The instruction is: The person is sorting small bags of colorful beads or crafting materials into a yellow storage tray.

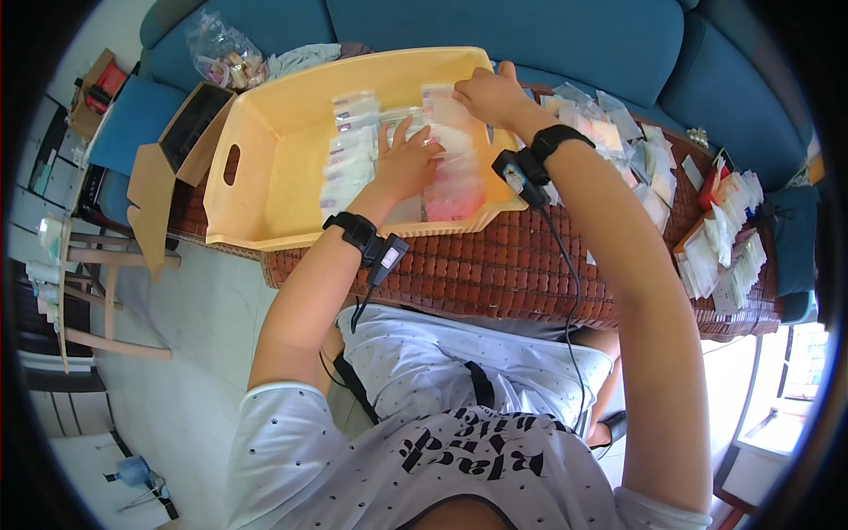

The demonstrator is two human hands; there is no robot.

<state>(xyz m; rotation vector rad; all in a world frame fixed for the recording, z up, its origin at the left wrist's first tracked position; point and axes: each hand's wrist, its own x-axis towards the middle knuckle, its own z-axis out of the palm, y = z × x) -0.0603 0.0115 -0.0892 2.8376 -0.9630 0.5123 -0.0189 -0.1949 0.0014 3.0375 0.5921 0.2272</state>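
A yellow plastic bin (298, 152) with cut-out handles lies before me. It holds overlapping clear plastic packets in columns: whitish packets (350, 149) to the left, pink-filled packets (454, 192) to the right. My left hand (405, 162) rests over the middle column with fingers spread, its fingertips touching the packets. At the far end of the right column, my right hand (493, 98) has bent fingers against the edge of a pale packet (442, 103). Whether it pinches that packet is hidden. Both wrists wear black straps with small wired devices.
The bin stands on a brown tiled mat (450, 278). Heaped packets (609, 139) lie to its right, with more packets standing in rows (722, 245) farther right. An open cardboard box (175, 146) is at left. Behind runs a blue sofa (503, 33) with a plastic bag (228, 53) on it.
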